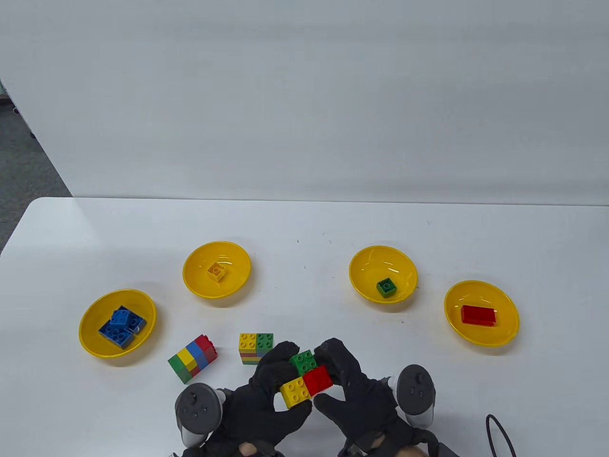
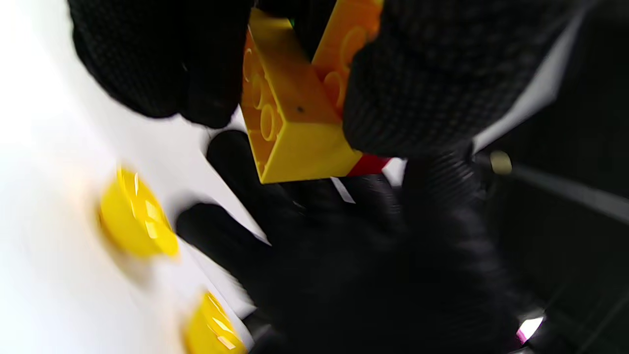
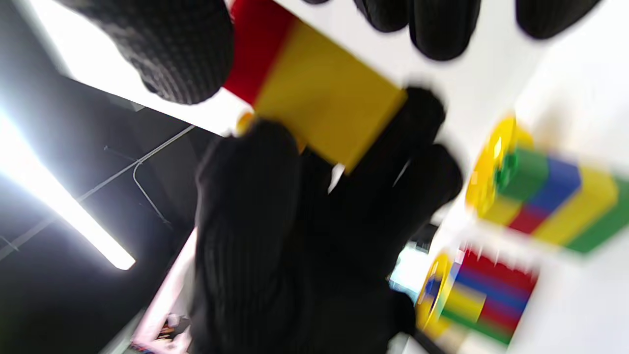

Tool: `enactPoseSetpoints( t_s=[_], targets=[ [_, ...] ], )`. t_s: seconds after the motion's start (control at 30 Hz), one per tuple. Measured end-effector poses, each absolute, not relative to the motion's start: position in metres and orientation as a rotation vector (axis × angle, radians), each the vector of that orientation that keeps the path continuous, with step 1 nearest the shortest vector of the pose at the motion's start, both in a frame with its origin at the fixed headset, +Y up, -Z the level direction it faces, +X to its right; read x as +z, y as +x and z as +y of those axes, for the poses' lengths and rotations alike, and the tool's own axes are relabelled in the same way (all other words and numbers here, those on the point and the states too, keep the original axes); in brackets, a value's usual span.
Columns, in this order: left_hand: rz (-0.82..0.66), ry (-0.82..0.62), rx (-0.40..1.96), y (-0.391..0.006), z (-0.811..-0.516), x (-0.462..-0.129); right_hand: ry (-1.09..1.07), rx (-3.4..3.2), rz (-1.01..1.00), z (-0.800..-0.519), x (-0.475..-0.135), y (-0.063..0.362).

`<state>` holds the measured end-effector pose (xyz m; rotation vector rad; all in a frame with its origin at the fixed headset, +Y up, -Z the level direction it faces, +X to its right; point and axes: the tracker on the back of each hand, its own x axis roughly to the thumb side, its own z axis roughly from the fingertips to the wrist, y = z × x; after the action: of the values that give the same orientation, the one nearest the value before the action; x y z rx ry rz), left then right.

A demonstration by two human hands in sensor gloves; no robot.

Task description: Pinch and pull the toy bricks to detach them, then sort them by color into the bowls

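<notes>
A small cluster of bricks (image 1: 307, 379), green, red and yellow studs up, sits between the two hands near the desk's front edge. The left hand (image 1: 266, 400) curls its fingers and thumb around the yellow end; the right hand (image 1: 354, 388) pinches the red and green side, thumb below, fingers over the top. Just left of the left hand stands a yellow-and-green topped stack (image 1: 256, 348), and further left a striped block (image 1: 192, 358) lies on its side. Beyond the hands, four yellow bowls are spread out on the desk (image 1: 304, 223): blue bricks (image 1: 121, 325) far left, one yellow brick (image 1: 217, 271), one green brick (image 1: 386, 287), and a red brick (image 1: 479, 315) far right.
</notes>
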<state>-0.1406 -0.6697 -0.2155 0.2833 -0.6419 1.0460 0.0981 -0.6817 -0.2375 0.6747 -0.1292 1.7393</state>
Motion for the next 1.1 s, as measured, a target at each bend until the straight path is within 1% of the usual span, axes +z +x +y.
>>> enactPoseSetpoints(
  t_s=[0.07, 0.1, 0.17, 0.23, 0.27, 0.3, 0.37, 0.47, 0.63, 0.7, 0.83, 1.1],
  targets=[
    [-0.646, 0.351, 0.929, -0.139, -0.665, -0.208, 0.681, 1.912, -0.242, -0.674, -0.231, 0.101],
    [-0.643, 0.36, 0.898, -0.137, -0.664, -0.207, 0.698, 1.953, -0.283, -0.672, -0.229, 0.1],
    [-0.644, 0.384, 0.814, -0.133, -0.664, -0.204, 0.728, 2.002, -0.311, -0.671, -0.225, 0.095],
    [-0.66, 0.406, 0.737, -0.128, -0.665, -0.201, 0.709, 2.045, -0.352, -0.671, -0.221, 0.089],
    [-0.66, 0.413, 0.72, -0.126, -0.665, -0.199, 0.693, 2.086, -0.422, -0.671, -0.221, 0.089],
    [-0.641, 0.409, 0.715, -0.126, -0.666, -0.2, 0.712, 2.092, -0.442, -0.671, -0.221, 0.089],
    [-0.62, 0.383, 0.748, -0.128, -0.67, -0.204, 0.696, 2.053, -0.435, -0.671, -0.222, 0.09],
    [-0.629, 0.349, 0.796, -0.127, -0.673, -0.209, 0.69, 2.063, -0.457, -0.672, -0.224, 0.09],
    [-0.665, 0.298, 0.954, -0.133, -0.678, -0.216, 0.692, 2.027, -0.432, -0.671, -0.225, 0.089],
    [-0.671, 0.249, 1.038, -0.137, -0.677, -0.221, 0.605, 1.89, -0.314, -0.674, -0.231, 0.095],
    [-0.664, 0.253, 1.016, -0.137, -0.68, -0.222, 0.569, 1.854, -0.211, -0.682, -0.238, 0.098],
    [-0.651, 0.25, 1.018, -0.138, -0.684, -0.223, 0.581, 1.844, -0.192, -0.686, -0.239, 0.099]
  ],
)
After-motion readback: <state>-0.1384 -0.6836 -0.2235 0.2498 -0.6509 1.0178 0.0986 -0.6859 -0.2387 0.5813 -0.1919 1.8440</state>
